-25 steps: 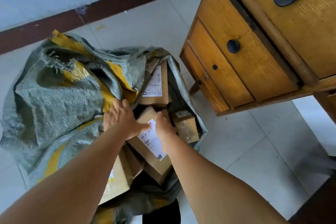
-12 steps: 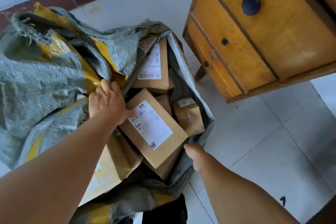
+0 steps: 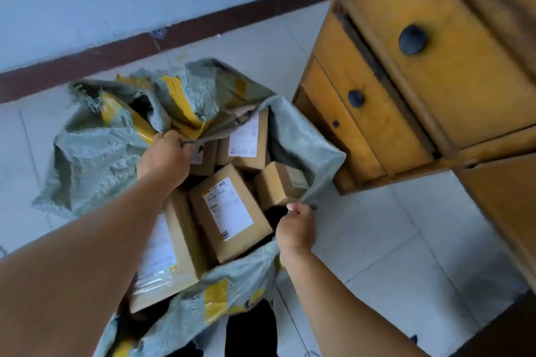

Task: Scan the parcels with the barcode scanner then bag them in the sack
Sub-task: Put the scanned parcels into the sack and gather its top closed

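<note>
A grey-green woven sack (image 3: 95, 159) with yellow stripes lies open on the floor, holding several brown cardboard parcels. The top parcel (image 3: 229, 211) shows a white shipping label. Around it lie a small box (image 3: 278, 182), a tall labelled box (image 3: 246, 139) at the back and a large flat one (image 3: 171, 249) at the left. My left hand (image 3: 165, 158) grips the sack's rim on the far left side. At the near right, the rim is pinched by my right hand (image 3: 297, 227). No barcode scanner is in view.
A yellow wooden desk (image 3: 406, 90) with dark round knobs on its drawers stands close to the sack's right side. Pale floor tiles (image 3: 391, 240) spread to the right. A wall with a dark red skirting (image 3: 87, 58) runs behind.
Both hands left the labelled parcel, which now lies in the sack. My left hand moved up to the rim; my right hand took the near right rim and pulled it up.
</note>
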The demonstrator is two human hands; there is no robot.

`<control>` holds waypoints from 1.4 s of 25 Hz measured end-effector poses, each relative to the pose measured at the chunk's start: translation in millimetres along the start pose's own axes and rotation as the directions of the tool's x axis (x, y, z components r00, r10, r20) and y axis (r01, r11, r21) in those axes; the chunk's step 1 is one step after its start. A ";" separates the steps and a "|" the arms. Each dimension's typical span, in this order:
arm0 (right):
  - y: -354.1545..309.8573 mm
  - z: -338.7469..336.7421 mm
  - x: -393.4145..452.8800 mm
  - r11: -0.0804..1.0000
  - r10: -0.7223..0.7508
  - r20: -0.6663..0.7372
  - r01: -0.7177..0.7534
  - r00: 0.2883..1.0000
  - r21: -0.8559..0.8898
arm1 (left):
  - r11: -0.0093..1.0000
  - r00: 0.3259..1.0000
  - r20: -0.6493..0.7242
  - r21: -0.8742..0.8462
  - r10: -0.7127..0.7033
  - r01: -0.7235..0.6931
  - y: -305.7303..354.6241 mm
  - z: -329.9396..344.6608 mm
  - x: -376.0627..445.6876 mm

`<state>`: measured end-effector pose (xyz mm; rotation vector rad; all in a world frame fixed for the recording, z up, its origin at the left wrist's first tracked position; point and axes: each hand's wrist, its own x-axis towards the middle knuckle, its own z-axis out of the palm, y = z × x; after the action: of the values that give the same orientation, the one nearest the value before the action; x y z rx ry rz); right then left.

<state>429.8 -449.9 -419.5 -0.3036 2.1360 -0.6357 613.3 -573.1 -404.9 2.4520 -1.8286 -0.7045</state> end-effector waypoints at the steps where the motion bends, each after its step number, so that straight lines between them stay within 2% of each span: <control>1: -18.9 -8.2 -18.6 0.999 -0.042 0.012 0.042 0.999 -0.007 | 0.999 1.000 -0.020 -0.050 -0.014 0.013 3.1 -28.1 1.1; 4: -85.7 -23.4 -71.3 0.970 -0.242 0.061 0.240 0.968 0.037 | 0.985 0.994 -0.090 -0.167 -0.059 0.043 6.6 -113.5 6.3; 8: -181.7 -29.5 -137.4 0.858 -0.514 0.128 0.508 0.848 0.079 | 0.960 0.983 -0.177 -0.279 -0.046 -0.006 14.8 -220.1 -0.2; 11: -231.0 -30.6 -184.1 0.784 -0.621 0.128 0.615 0.773 0.090 | 0.948 0.978 -0.206 -0.312 0.003 -0.068 27.7 -277.4 -15.9; 13: -243.4 -31.6 -203.0 0.774 -0.632 0.131 0.628 0.764 0.074 | 0.943 0.983 -0.184 -0.326 0.006 -0.067 33.2 -287.4 -28.1; 18: -230.9 -22.5 -204.4 0.800 -0.580 0.188 0.598 0.793 -0.049 | 0.937 0.992 -0.121 -0.342 0.032 -0.072 25.6 -256.3 -45.8; 21: -206.5 -10.9 -180.8 0.852 -0.436 0.281 0.492 0.855 -0.176 | 0.941 0.999 -0.039 -0.338 -0.028 0.013 -1.9 -219.9 -46.5; 23: -183.1 -0.2 -158.5 0.860 -0.350 0.343 0.444 0.872 -0.251 | 0.949 0.998 0.009 -0.311 -0.054 0.054 -18.7 -187.2 -48.5; 28: -136.0 38.4 -111.1 0.822 -0.179 0.534 0.424 0.826 -0.380 | 0.962 0.983 0.184 -0.271 0.012 0.039 -15.4 -98.2 -45.7; 32: -110.1 61.0 -79.2 0.807 -0.076 0.562 0.381 0.824 -0.450 | 0.958 0.925 0.378 -0.279 0.050 0.062 -15.8 -33.8 -43.9; 35: -100.8 61.2 -60.0 0.804 -0.034 0.573 0.363 0.819 -0.470 | 0.960 0.901 0.432 -0.264 0.034 0.091 -18.3 -15.7 -44.8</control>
<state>513.6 -529.2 -354.7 -0.9446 1.6858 0.0155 625.6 -530.5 -380.0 2.2693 -1.6539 -1.5029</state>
